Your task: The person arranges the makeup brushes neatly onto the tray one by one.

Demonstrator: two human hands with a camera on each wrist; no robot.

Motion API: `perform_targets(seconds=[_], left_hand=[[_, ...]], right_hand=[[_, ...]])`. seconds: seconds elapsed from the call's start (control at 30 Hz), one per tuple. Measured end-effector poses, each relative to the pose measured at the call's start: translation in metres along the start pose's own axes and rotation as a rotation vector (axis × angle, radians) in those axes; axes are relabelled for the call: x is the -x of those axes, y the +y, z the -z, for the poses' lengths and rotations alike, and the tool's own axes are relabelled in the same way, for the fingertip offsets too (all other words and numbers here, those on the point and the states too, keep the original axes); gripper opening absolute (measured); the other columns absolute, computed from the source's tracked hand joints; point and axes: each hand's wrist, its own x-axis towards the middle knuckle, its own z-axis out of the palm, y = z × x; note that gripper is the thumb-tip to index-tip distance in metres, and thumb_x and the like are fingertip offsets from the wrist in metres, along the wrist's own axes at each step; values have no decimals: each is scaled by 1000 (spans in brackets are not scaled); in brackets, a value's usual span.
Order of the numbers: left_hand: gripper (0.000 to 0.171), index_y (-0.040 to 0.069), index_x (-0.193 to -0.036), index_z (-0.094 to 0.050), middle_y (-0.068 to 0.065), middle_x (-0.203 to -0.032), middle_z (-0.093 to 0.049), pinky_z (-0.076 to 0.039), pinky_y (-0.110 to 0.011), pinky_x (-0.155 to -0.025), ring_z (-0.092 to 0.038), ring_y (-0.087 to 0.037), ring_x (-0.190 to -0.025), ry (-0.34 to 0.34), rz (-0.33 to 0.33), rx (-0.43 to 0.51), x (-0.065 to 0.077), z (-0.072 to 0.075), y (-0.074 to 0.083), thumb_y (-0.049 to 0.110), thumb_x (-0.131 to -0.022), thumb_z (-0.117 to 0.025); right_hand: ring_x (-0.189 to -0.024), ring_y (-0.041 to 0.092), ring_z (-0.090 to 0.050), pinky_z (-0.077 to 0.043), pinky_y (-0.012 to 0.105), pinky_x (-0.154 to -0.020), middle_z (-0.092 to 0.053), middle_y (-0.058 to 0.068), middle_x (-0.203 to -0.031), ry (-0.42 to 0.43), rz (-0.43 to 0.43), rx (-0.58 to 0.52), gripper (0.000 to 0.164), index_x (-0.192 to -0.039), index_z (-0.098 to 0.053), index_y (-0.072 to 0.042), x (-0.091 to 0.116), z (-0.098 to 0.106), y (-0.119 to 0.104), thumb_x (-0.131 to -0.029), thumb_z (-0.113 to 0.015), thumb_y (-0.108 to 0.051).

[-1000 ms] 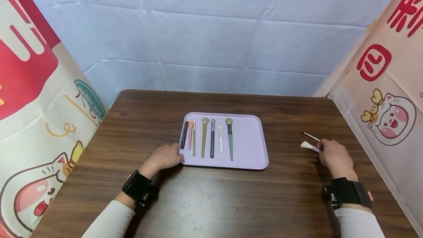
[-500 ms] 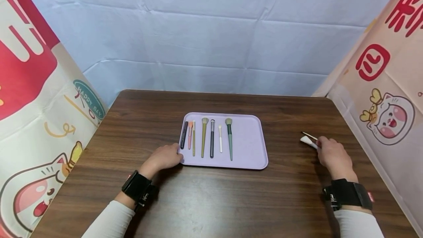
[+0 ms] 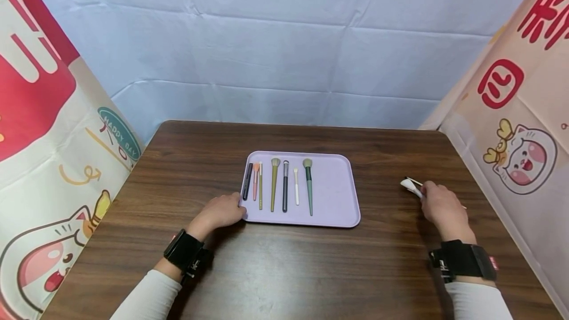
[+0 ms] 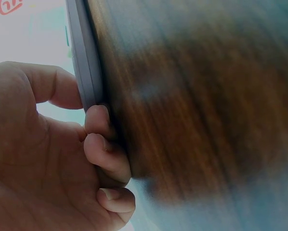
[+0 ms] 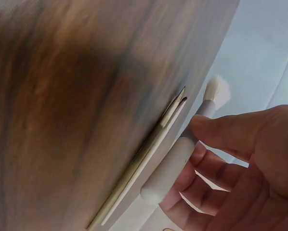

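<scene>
With thumb and curled fingers, my left hand [image 3: 222,210] grips the near left corner of a lilac tray [image 3: 335,191]; the left wrist view shows the tray's edge [image 4: 86,62] held between them. Several makeup brushes lie side by side on the tray, from a black one [image 3: 247,181] at the left to a green one [image 3: 309,189] near the middle. At the right of the table, my right hand [image 3: 444,206] pinches a white makeup brush [image 5: 168,168] with pale bristles. Beside it on the wood lie a thin olive brush [image 5: 134,163] and a slim white stick [image 5: 145,161].
Everything rests on a dark brown wooden table [image 3: 329,270]. A pale blue cloth [image 3: 275,53] hangs behind it. Printed cartoon sheets stand at the left [image 3: 66,152] and right [image 3: 529,127] sides.
My right hand has moved slightly left, and the white makeup brush in its fingers has shifted left and up. The left hand and the tray hold still.
</scene>
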Motion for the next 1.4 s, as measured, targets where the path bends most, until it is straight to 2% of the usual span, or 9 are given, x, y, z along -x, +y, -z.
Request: perform_targets(seconds=[0.5,0.87,1.07,1.23,1.4], left_hand=[[28,3,-107,-62,-7,-86,-61,-44,-38,-69,-54,-23,-74,1,-6,2,0,0,0,26,-93,-57],[27,3,-105,-62,-7,-87,-62,-45,-39,-70,-54,-23,-74,1,-13,-2,0,1,0,27,-92,-57],[28,2,-106,-62,-8,-87,-62,-45,-39,-71,-54,-23,-74,-2,-14,-8,0,2,0,27,-93,-57],[29,3,-107,-62,-8,-88,-62,-46,-40,-72,-54,-23,-75,-4,-11,-9,0,2,0,27,-93,-57],[30,2,-108,-62,-8,-89,-62,-46,-40,-72,-54,-23,-76,-5,-12,-16,-1,1,-1,27,-94,-56]], right_hand=[[-96,53,-58,-47,59,-78,-57,35,-103,16,63,10,24,-113,-51,11,-4,-5,-25,-96,-53,-7],[-73,35,-59,-46,45,-62,-60,22,-82,10,50,-26,18,-91,-59,4,-5,-9,-45,-99,-54,-12],[-72,34,-58,-46,45,-64,-58,20,-78,9,61,-21,22,-86,-59,4,-8,-11,-57,-100,-55,-12],[-73,32,-57,-45,41,-63,-59,18,-79,-14,34,-38,22,-88,-61,4,-11,-14,-71,-101,-54,-13],[-72,32,-59,-46,41,-62,-62,17,-77,4,46,-53,22,-85,-61,2,-14,-18,-84,-100,-55,-14]])
